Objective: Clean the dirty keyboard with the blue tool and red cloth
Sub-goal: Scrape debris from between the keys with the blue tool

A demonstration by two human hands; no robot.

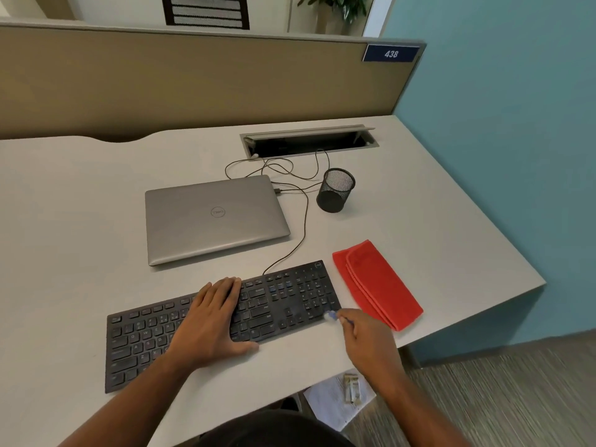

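A black keyboard [290, 301] lies slanted near the front edge of the desk. My left hand [214, 317] rests flat on its middle keys with straight fingers. My right hand [364, 333] pinches the blue tool [332, 316], whose pale tip touches the keyboard's right end by the number pad; most of the tool is hidden in my fingers. A folded red cloth [377, 283] lies on the desk just right of the keyboard, apart from both hands.
A shut grey laptop [213, 217] lies behind the keyboard. A black mesh pen cup [335, 190] stands to its right, with thin cables [303, 221] running into an open cable tray [306, 141]. The desk edge [467, 321] drops off at the right. Papers [338, 401] lie on the floor.
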